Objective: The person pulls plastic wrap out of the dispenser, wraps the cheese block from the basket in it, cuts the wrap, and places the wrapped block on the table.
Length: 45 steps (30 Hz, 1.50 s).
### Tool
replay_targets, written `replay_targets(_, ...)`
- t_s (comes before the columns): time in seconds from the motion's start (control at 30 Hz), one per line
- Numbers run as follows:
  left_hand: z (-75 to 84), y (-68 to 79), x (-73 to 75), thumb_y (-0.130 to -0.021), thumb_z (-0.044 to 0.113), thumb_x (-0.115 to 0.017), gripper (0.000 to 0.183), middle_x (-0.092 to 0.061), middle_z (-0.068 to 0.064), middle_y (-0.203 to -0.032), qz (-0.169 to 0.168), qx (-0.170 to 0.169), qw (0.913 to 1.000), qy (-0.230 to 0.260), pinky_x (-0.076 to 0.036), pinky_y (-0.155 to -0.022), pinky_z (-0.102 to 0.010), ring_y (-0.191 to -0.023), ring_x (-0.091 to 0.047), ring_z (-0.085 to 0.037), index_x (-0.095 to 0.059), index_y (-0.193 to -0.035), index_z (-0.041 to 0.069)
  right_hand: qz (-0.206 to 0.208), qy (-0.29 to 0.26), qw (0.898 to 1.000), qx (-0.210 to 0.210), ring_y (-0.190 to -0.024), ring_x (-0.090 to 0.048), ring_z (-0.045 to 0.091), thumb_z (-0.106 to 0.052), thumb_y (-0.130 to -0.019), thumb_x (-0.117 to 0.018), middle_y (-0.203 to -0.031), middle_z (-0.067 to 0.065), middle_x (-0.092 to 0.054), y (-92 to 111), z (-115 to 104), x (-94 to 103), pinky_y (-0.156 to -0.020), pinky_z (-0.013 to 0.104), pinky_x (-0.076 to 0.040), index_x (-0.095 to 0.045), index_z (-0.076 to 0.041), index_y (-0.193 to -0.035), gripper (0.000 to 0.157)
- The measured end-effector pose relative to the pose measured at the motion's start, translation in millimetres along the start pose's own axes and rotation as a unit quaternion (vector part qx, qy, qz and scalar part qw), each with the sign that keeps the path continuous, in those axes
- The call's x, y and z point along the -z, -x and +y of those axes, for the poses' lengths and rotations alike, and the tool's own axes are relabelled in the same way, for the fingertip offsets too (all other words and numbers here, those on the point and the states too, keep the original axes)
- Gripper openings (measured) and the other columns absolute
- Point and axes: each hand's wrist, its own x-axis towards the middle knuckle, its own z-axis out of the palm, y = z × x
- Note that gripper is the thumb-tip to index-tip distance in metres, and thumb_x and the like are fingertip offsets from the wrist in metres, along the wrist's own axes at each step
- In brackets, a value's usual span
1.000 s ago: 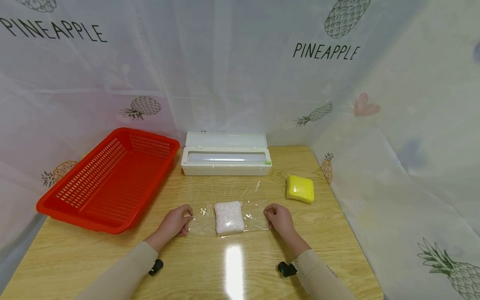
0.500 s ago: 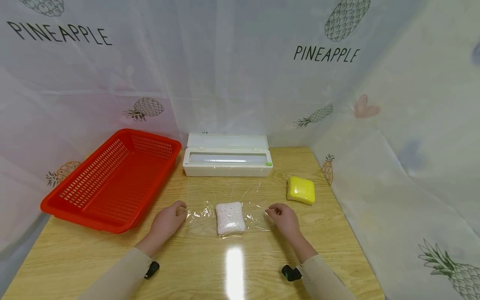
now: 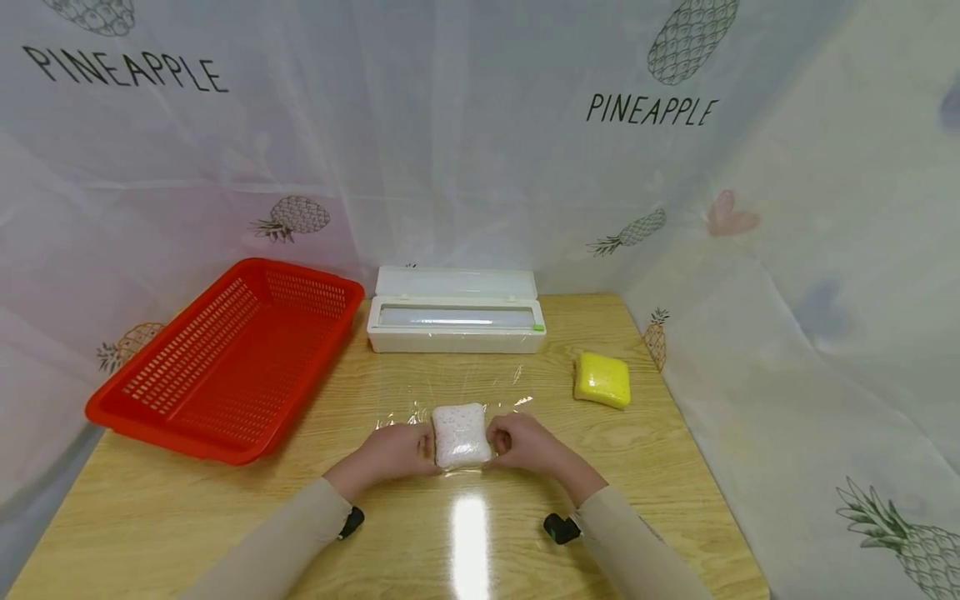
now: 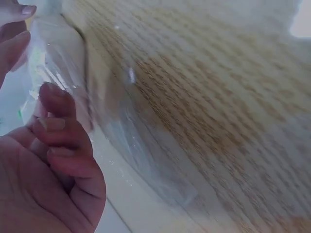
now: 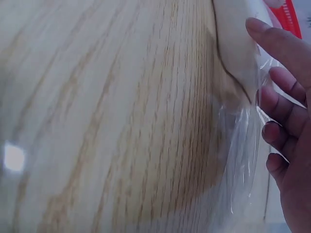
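From the head: white block (image 3: 461, 436) on the table (image 3: 405, 542), between left hand (image 3: 401, 450) and right hand (image 3: 528, 443), well apart from red basket (image 3: 228, 367) and yellow block (image 3: 602, 380). Only from the wrists: crinkled clear film (image 5: 242, 153) beside the white block; right fingers (image 5: 285, 109) relaxed, clenching nothing; left fingers (image 4: 73, 138) bent, cannot tell whether pinching film.

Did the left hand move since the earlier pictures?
Yes. In the head view, the left hand moved right, farther from the red basket, and is now close beside the white block.
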Motion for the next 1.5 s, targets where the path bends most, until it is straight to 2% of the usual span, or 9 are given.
replay_targets(0.2, -2.5, -8.3, -4.2, -0.07, 0.036, -0.086, 0.04, -0.051, 0.008, -0.068, -0.012, -0.001, 0.9996, 0.024, -0.038, -0.052, -0.03, -0.061, -0.045, -0.013, -0.054, -0.084, 0.017, -0.039, -0.016, 0.999, -0.024, -0.06, -0.046, 0.003, -0.032, -0.073, -0.087, -0.065, -0.01, -0.05, -5.7, 2.9, -1.7, -0.057, 0.022, -0.042, -0.056, -0.018, -0.086, 0.037)
replay_targets(0.4, -13.9, -8.7, -8.6, -0.069, 0.029, -0.087, 0.041, -0.051, 0.005, -0.07, -0.021, 0.005, 0.9957, 0.09, -0.038, -0.056, -0.031, -0.064, -0.044, -0.014, -0.057, -0.091, 0.013, -0.051, 0.003, 0.998, -0.041, -0.061, -0.047, 0.004, -0.038, -0.073, -0.086, -0.068, -0.01, -0.052, -1.1, 7.7, 3.2, -0.057, 0.022, -0.041, -0.058, -0.017, -0.09, 0.04)
replay_targets(0.57, -22.7, -5.0, -7.0, -0.07, 0.027, -0.088, 0.043, -0.054, 0.002, -0.074, -0.025, 0.044, 0.9925, 0.112, -0.043, -0.064, -0.032, -0.066, -0.048, -0.014, -0.06, -0.096, 0.008, -0.054, 0.019, 0.997, -0.043, -0.062, -0.047, 0.004, -0.038, -0.072, -0.087, -0.07, -0.01, -0.052, 2.2, 12.8, 9.8, -0.06, 0.023, -0.043, -0.06, -0.016, -0.095, 0.041)
replay_targets(0.8, -29.6, 5.6, 0.3, -0.072, 0.017, -0.087, 0.044, -0.057, -0.003, -0.059, -0.024, 0.11, 0.9783, 0.174, -0.049, -0.057, -0.029, -0.048, -0.058, -0.015, -0.057, -0.1, 0.002, -0.058, 0.026, 0.996, -0.06, -0.063, -0.048, 0.005, -0.033, -0.072, -0.087, -0.07, -0.009, -0.053, 10.2, 23.3, 20.3, -0.061, 0.025, -0.044, -0.064, -0.013, -0.101, 0.043)
replay_targets(1.03, -40.2, 15.2, 3.1, -0.067, 0.018, -0.091, 0.048, -0.055, -0.001, -0.056, -0.001, 0.17, 0.9759, 0.136, -0.046, -0.057, -0.027, -0.046, -0.053, -0.012, -0.058, -0.099, 0.004, -0.046, 0.01, 0.995, -0.085, -0.063, -0.05, 0.009, -0.029, -0.072, -0.088, -0.071, -0.006, -0.055, 18.5, 31.7, 31.2, -0.06, 0.027, -0.045, -0.062, -0.006, -0.106, 0.048)
replay_targets(1.17, -47.3, 22.9, 9.9, -0.066, 0.019, -0.092, 0.054, -0.057, -0.004, -0.067, 0.011, 0.187, 0.9737, 0.13, -0.048, -0.057, -0.029, -0.051, -0.056, -0.015, -0.058, -0.103, 0.0, -0.044, 0.026, 0.994, -0.095, -0.063, -0.05, 0.009, -0.031, -0.071, -0.088, -0.07, -0.006, -0.054, 20.7, 36.2, 37.4, -0.06, 0.027, -0.044, -0.061, -0.007, -0.104, 0.049)
replay_targets(1.33, -52.5, 32.6, 19.4, -0.065, 0.025, -0.092, 0.055, -0.063, -0.006, -0.09, 0.027, 0.179, 0.9808, 0.072, -0.049, -0.071, -0.038, -0.074, -0.057, -0.02, -0.059, -0.101, 0.002, -0.037, 0.028, 0.993, -0.107, -0.066, -0.049, 0.01, -0.034, -0.07, -0.088, -0.072, -0.005, -0.054, 24.4, 39.4, 42.6, -0.061, 0.027, -0.044, -0.06, -0.009, -0.101, 0.049)
replay_targets(1.4, -51.1, 36.0, 21.1, -0.064, 0.027, -0.092, 0.054, -0.062, -0.004, -0.088, 0.036, 0.171, 0.9833, 0.05, -0.047, -0.071, -0.038, -0.076, -0.053, -0.02, -0.059, -0.101, 0.005, -0.034, 0.021, 0.994, -0.1, -0.065, -0.049, 0.009, -0.034, -0.071, -0.087, -0.072, -0.005, -0.054, 25.9, 39.7, 42.3, -0.061, 0.026, -0.044, -0.061, -0.009, -0.1, 0.046)
replay_targets(1.5, -44.6, 38.5, 20.1, -0.064, 0.023, -0.092, 0.052, -0.056, -0.001, -0.075, 0.051, 0.152, 0.9857, 0.053, -0.044, -0.061, -0.035, -0.066, -0.05, -0.017, -0.059, -0.101, 0.007, -0.025, 0.006, 0.997, -0.072, -0.062, -0.048, 0.006, -0.031, -0.074, -0.086, -0.07, -0.007, -0.054, 25.6, 35.8, 38.3, -0.059, 0.025, -0.045, -0.062, -0.009, -0.1, 0.041)
